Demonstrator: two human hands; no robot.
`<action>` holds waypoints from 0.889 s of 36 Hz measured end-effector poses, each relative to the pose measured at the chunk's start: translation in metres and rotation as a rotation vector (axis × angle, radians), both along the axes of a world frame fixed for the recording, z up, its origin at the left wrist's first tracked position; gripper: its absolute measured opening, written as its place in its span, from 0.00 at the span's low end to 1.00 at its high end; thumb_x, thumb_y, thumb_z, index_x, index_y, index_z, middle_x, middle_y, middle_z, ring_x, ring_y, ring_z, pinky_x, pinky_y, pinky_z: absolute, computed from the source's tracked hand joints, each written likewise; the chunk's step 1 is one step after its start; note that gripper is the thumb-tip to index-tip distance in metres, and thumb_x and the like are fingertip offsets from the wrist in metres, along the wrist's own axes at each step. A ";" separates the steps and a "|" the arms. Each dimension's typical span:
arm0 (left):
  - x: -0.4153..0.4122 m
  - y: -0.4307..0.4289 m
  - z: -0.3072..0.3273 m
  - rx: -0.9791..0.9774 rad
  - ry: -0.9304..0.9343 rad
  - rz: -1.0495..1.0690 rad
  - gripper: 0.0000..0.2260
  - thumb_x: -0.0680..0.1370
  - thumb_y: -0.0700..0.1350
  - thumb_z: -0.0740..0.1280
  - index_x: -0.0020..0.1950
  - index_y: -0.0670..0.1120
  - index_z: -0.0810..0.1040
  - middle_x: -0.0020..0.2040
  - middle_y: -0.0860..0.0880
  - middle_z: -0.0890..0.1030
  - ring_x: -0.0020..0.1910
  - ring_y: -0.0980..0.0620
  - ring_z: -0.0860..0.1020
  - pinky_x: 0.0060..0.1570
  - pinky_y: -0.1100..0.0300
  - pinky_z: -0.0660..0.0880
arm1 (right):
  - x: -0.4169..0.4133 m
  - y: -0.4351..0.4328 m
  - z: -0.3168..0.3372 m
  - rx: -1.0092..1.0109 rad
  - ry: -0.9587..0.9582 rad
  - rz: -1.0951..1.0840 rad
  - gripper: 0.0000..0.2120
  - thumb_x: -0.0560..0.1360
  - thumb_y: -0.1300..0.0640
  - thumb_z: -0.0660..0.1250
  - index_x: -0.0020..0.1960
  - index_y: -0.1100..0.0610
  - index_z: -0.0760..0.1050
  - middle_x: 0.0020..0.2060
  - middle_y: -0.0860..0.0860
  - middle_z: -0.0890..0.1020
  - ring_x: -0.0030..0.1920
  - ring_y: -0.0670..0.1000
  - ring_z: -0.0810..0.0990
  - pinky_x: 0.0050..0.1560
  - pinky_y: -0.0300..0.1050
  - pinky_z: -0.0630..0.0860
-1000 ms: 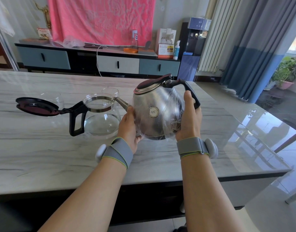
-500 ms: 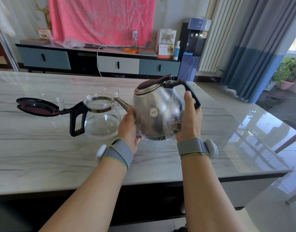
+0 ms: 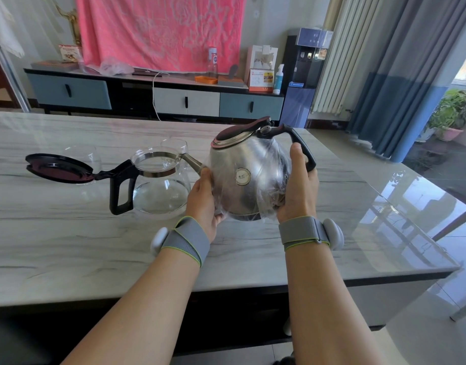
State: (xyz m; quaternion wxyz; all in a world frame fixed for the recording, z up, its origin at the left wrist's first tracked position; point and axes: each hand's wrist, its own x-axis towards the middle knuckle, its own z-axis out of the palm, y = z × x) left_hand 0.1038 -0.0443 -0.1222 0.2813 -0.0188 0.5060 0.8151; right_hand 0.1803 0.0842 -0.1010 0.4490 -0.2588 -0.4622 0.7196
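A steel kettle (image 3: 242, 164) wrapped in clear plastic film is tilted to the left above the table, its spout over the mouth of a glass pot (image 3: 161, 191). My left hand (image 3: 204, 201) cups the kettle's lower left side. My right hand (image 3: 299, 191) holds its right side, fingers round the body beside the black handle. The glass pot stands on the table with a black handle and its dark lid (image 3: 59, 168) flipped open to the left; clear water fills its lower part.
The marble table (image 3: 68, 246) stretches left and toward me; its right edge runs near the kettle. Two clear glasses (image 3: 174, 146) stand behind the pot. A low cabinet (image 3: 153, 96), a water dispenser (image 3: 303, 75) and curtains lie beyond.
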 end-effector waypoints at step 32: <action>-0.003 0.002 -0.004 0.013 0.009 -0.008 0.14 0.81 0.63 0.61 0.56 0.56 0.78 0.54 0.52 0.83 0.54 0.49 0.81 0.53 0.46 0.80 | 0.001 -0.003 0.002 -0.003 -0.002 0.005 0.17 0.70 0.37 0.74 0.50 0.48 0.79 0.48 0.47 0.80 0.56 0.54 0.83 0.69 0.63 0.78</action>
